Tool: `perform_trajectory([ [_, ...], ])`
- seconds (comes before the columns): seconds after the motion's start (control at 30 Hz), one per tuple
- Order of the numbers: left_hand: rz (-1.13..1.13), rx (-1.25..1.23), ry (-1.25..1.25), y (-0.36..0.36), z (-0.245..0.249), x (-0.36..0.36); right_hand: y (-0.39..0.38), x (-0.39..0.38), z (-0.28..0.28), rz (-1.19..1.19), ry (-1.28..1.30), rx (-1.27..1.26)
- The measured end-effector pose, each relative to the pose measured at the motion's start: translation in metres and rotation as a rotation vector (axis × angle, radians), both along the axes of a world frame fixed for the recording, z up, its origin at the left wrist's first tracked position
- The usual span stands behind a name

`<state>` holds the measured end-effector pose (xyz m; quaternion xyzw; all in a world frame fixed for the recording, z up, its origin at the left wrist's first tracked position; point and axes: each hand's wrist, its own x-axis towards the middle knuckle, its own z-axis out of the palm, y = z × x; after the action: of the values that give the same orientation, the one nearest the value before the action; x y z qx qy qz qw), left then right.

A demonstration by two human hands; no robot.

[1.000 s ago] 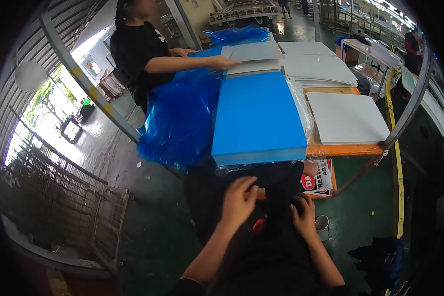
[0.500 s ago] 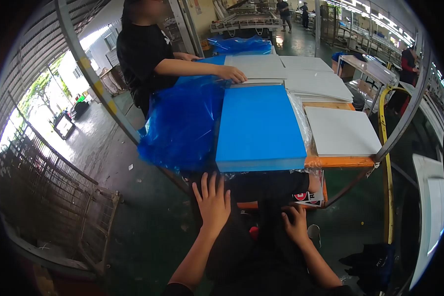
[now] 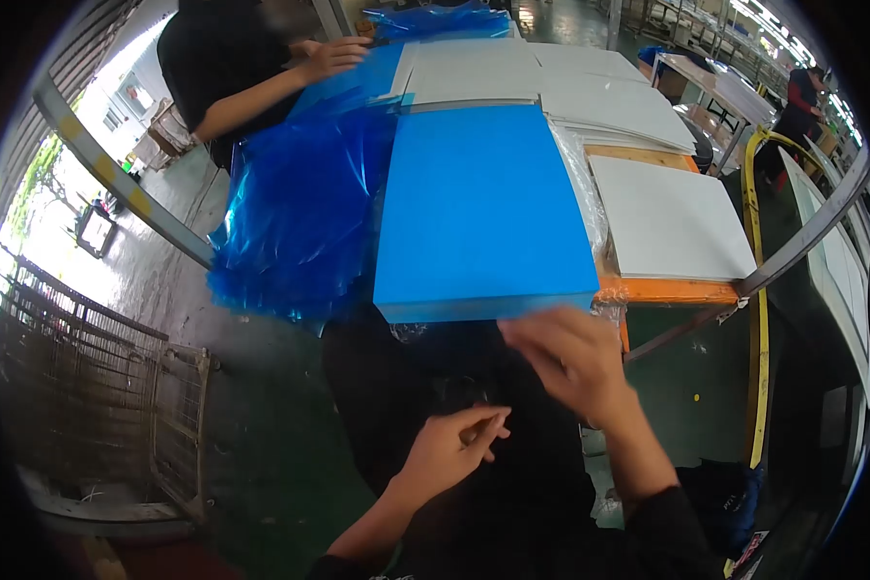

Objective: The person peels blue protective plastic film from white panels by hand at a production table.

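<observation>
My left hand [image 3: 451, 450] is held over my lap, its fingers curled in toward the thumb; whatever lies inside them is hidden. My right hand [image 3: 578, 365] is raised near the front right corner of the blue stack of sheets [image 3: 483, 208], its fingers bent and smeared by motion. The stack lies flat with its near edge facing me, just beyond both hands. Crumpled blue plastic film [image 3: 304, 208] lies along the left side of the stack and hangs over the table's edge.
A co-worker [image 3: 224, 72] stands at the far left, one hand over another blue stack. White sheets [image 3: 604, 106] cover the back right, and a white panel [image 3: 672, 217] lies on the orange frame [image 3: 681, 290]. Metal posts [image 3: 130, 188] rise at the corners; a wire cart [image 3: 87, 387] stands left.
My left hand has come off my leg and curled over my lap. My right hand has risen to the stack's edge. The co-worker's hand has drawn back left; my view has shifted.
</observation>
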<state>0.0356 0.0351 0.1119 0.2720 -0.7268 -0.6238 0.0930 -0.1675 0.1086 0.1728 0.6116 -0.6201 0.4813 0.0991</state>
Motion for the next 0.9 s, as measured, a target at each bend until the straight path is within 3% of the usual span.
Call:
perform_trajectory([
  [0.1,0.105,-0.372,0.194,-0.018,0.033,-0.023,-0.028,-0.027,0.004,-0.014,0.232,0.145],
  [0.2,0.186,-0.758,0.41,-0.054,0.051,-0.036,-0.033,-0.025,0.003,-0.021,0.282,0.239],
  [0.3,0.159,-0.981,0.354,-0.082,0.069,-0.046,-0.034,-0.023,0.007,-0.021,0.219,0.227],
  [0.4,0.06,-1.162,0.308,-0.098,0.075,-0.061,-0.035,-0.027,0.006,-0.036,0.325,0.205],
  [0.6,-0.03,-1.149,0.317,-0.114,0.058,-0.066,-0.034,-0.024,0.002,-0.026,0.505,0.16],
  [0.9,-0.099,-1.206,0.324,-0.121,0.059,-0.062,-0.033,-0.025,0.0,-0.001,0.498,0.149],
])
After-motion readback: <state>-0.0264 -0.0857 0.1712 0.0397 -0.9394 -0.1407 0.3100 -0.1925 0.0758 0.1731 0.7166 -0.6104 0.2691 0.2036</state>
